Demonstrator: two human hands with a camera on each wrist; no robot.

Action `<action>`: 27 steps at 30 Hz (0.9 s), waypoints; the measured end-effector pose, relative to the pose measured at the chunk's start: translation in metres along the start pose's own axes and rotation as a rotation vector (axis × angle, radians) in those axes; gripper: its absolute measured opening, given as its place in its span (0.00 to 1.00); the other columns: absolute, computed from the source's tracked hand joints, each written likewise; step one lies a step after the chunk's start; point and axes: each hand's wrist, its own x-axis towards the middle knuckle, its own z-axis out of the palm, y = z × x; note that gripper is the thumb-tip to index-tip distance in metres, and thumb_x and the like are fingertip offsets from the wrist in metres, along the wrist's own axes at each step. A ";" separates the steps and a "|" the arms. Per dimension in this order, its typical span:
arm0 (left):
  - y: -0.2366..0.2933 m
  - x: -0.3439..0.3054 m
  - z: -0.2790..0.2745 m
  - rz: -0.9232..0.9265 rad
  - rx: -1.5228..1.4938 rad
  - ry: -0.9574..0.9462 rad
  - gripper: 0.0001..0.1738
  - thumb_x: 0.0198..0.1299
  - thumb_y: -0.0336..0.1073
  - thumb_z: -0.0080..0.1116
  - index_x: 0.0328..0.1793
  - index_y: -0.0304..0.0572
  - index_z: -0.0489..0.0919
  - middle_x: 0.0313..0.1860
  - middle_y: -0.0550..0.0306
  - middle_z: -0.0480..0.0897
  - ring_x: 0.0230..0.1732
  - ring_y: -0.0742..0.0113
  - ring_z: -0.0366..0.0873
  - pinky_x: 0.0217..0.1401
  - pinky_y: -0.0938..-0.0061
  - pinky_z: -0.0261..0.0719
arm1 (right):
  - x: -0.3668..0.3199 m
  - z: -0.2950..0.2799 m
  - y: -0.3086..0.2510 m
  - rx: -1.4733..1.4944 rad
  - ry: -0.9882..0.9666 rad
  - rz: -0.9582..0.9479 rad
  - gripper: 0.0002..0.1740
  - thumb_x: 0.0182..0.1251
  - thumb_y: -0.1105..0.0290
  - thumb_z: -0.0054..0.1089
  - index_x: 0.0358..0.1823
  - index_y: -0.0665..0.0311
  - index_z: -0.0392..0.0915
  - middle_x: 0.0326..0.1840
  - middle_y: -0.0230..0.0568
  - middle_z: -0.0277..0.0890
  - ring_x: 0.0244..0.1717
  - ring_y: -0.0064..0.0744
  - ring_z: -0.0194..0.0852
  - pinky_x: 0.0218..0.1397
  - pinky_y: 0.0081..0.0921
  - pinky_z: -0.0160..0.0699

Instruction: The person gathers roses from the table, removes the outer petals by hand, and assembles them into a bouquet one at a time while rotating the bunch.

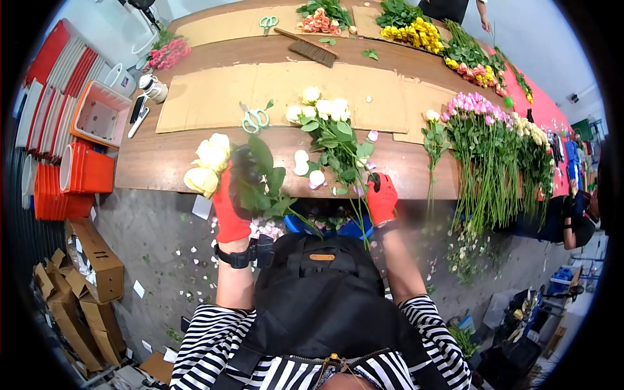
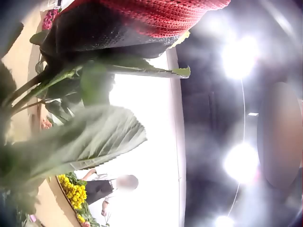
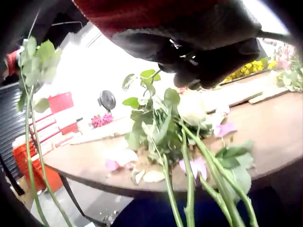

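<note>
My left hand [image 1: 234, 195], in a red glove with a dark palm, grips cream roses [image 1: 211, 153] below their heads. Their leafy stems [image 1: 270, 195] slant down toward my apron, and a big leaf [image 2: 90, 137] fills much of the left wrist view. At the table's front edge, my gloved right hand [image 1: 382, 195] has its fingers curled beside a bunch of white roses [image 1: 328, 110]. That bunch lies on the table, its stems [image 3: 189, 189] hanging over the edge. Dark glove fingers [image 3: 208, 61] hover above its leaves; I cannot tell whether they pinch anything.
Green-handled scissors [image 1: 255, 119] lie on cardboard [image 1: 208, 94]. Loose petals [image 1: 301, 162] dot the wooden table. A single white rose [image 1: 431, 116] and long-stemmed pink roses [image 1: 478, 107] lie to the right. Beyond are a brush [image 1: 312, 51] and yellow roses [image 1: 416, 34]. Orange crates [image 1: 84, 166] stand left.
</note>
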 end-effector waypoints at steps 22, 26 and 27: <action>0.019 0.030 0.028 0.414 0.148 -0.120 0.19 0.57 0.20 0.59 0.57 0.33 0.78 0.58 0.47 0.81 0.56 0.61 0.81 0.59 0.68 0.78 | -0.073 -0.065 -0.065 0.344 -0.414 -0.370 0.20 0.51 0.70 0.70 0.48 0.58 0.81 0.50 0.43 0.78 0.52 0.49 0.74 0.57 0.39 0.72; 0.016 0.013 0.022 0.542 0.428 -0.176 0.14 0.60 0.24 0.55 0.52 0.34 0.79 0.52 0.46 0.84 0.50 0.59 0.83 0.55 0.68 0.79 | -0.054 -0.076 -0.088 0.389 -0.360 -0.317 0.28 0.51 0.69 0.72 0.57 0.58 0.78 0.58 0.43 0.75 0.60 0.47 0.70 0.64 0.39 0.67; 0.013 0.003 0.020 0.343 0.396 -0.210 0.14 0.64 0.26 0.54 0.55 0.35 0.80 0.53 0.48 0.84 0.52 0.60 0.81 0.58 0.71 0.77 | -0.048 -0.085 -0.100 0.429 -0.289 -0.257 0.28 0.52 0.70 0.72 0.58 0.59 0.77 0.59 0.44 0.74 0.61 0.48 0.70 0.65 0.39 0.67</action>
